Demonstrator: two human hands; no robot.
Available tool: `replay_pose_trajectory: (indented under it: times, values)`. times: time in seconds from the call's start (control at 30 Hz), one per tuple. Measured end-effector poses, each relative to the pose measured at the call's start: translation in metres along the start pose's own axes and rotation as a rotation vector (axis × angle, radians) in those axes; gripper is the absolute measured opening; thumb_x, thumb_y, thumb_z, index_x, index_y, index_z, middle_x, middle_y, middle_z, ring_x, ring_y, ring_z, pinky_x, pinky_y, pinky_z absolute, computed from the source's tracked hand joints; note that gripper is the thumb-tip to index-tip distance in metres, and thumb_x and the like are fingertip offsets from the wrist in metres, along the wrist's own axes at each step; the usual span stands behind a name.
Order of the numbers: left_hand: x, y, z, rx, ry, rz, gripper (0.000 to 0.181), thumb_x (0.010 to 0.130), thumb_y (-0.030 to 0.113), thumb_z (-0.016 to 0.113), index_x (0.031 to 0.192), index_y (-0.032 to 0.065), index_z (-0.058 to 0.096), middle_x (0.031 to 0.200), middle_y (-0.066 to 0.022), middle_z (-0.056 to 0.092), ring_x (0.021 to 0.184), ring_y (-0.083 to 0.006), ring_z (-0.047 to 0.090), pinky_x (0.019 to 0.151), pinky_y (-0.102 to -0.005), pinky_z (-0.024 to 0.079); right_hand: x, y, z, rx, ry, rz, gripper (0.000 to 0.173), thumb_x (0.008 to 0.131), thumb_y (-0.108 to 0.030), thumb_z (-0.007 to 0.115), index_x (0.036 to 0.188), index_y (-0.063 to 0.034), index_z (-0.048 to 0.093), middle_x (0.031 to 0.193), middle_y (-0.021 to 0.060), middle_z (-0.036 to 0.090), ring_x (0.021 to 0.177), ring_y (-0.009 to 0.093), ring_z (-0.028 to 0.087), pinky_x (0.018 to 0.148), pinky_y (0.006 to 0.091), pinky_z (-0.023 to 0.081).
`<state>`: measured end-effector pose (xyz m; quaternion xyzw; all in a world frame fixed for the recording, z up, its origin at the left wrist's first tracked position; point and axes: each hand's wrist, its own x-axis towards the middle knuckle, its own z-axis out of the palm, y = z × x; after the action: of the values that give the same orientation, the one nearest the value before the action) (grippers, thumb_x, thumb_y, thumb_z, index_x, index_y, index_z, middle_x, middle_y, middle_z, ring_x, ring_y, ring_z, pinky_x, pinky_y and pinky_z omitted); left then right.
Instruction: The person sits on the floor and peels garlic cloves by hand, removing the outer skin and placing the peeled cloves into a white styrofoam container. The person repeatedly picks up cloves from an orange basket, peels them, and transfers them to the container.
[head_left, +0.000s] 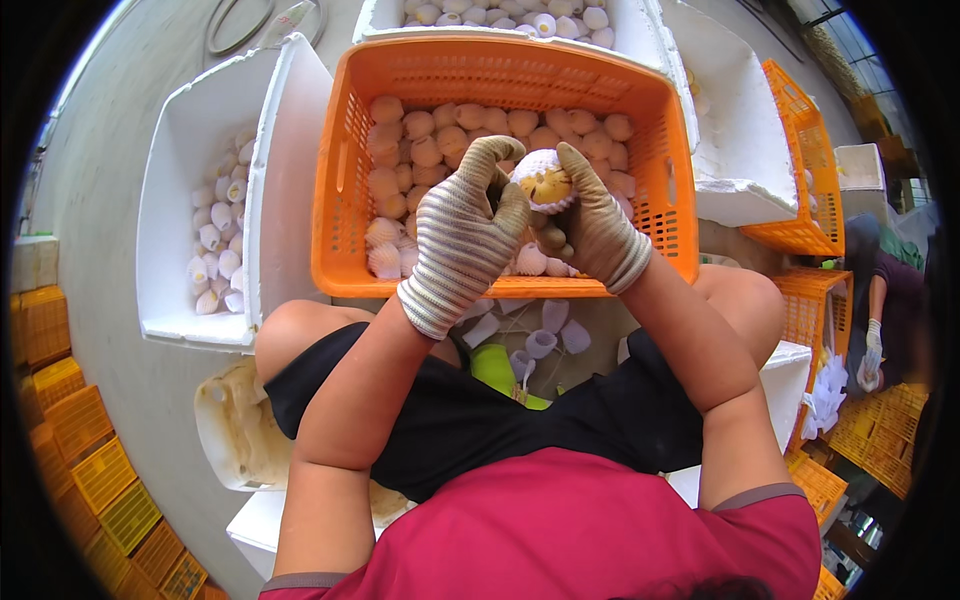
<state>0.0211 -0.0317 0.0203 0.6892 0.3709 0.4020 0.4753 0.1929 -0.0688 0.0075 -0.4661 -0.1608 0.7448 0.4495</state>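
Over an orange plastic crate (504, 54), my right hand (604, 217) grips a yellowish fruit (545, 186) with dark marks. A white foam net sleeve (537, 160) covers part of it. My left hand (469, 225) is at the fruit's left side, thumb and forefinger bent towards the sleeve's edge; whether they pinch it is unclear. Both hands wear striped knit gloves with tan-coated fingers. Inside the crate lie many foam-sleeved fruits (426, 151), partly hidden by my hands.
White foam boxes with sleeved fruits stand left (196, 150) and beyond the crate (637, 30). Empty foam sleeves (541, 343) lie between my legs. Another foam box (739, 112) is at right, near orange crates (799, 165) and a gloved co-worker (896, 300). Crates (112, 472) line the far left.
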Motion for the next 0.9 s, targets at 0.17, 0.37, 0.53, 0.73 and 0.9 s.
replay_pose_trajectory:
  times: [0.17,0.37,0.53,0.73,0.9]
  values:
    - [0.002,-0.006,-0.003,0.022,0.051,-0.008,0.027,0.090,-0.003,0.060,0.117,0.0029,0.058,0.071,-0.0022,0.059,0.064,-0.0045,0.051,0.060,-0.0213,0.044,0.015,0.011,-0.006,0.110,-0.104,0.060,0.057,0.095,-0.065,0.050,0.101,-0.0096,0.063,0.075,0.0034,0.065,0.057,0.010,0.059,0.044,0.0215,0.043]
    - [0.007,-0.004,-0.011,0.390,-0.095,0.318,0.023,0.089,0.019,0.067,0.110,0.0106,0.065,0.071,-0.0135,0.066,0.061,-0.0324,0.066,0.054,-0.0394,0.050,0.053,0.020,0.023,0.363,-0.111,0.091,0.039,0.100,-0.042,0.053,0.120,-0.0084,0.057,0.101,0.0054,0.066,0.088,0.016,0.065,0.079,0.0332,0.059]
    - [0.003,0.011,-0.023,0.330,-0.014,0.476,0.031,0.084,0.015,0.068,0.113,0.0062,0.065,0.080,-0.0125,0.066,0.070,-0.0340,0.065,0.061,-0.0432,0.049,0.125,0.023,0.118,0.186,-0.164,0.026,0.050,0.099,-0.035,0.061,0.141,-0.0121,0.048,0.129,0.0152,0.054,0.118,0.029,0.059,0.089,0.0384,0.059]
    - [0.018,0.006,-0.051,-0.051,0.210,0.201,0.027,0.083,-0.001,0.066,0.110,0.0001,0.065,0.084,-0.0111,0.067,0.075,-0.0203,0.068,0.070,-0.0294,0.053,0.213,0.021,0.136,-0.502,-0.168,-0.497,0.046,0.097,-0.028,0.064,0.136,-0.0057,0.055,0.132,0.0140,0.059,0.112,0.024,0.063,0.094,0.0325,0.056]
    - [0.021,0.004,-0.044,-0.425,0.083,-0.233,0.023,0.088,0.000,0.062,0.110,-0.0003,0.062,0.088,-0.0054,0.064,0.081,-0.0063,0.059,0.074,-0.0234,0.050,0.318,0.091,0.036,-0.944,0.263,-0.294,0.062,0.083,-0.019,0.076,0.138,-0.0049,0.050,0.118,0.0163,0.066,0.103,0.029,0.066,0.089,0.0375,0.056]
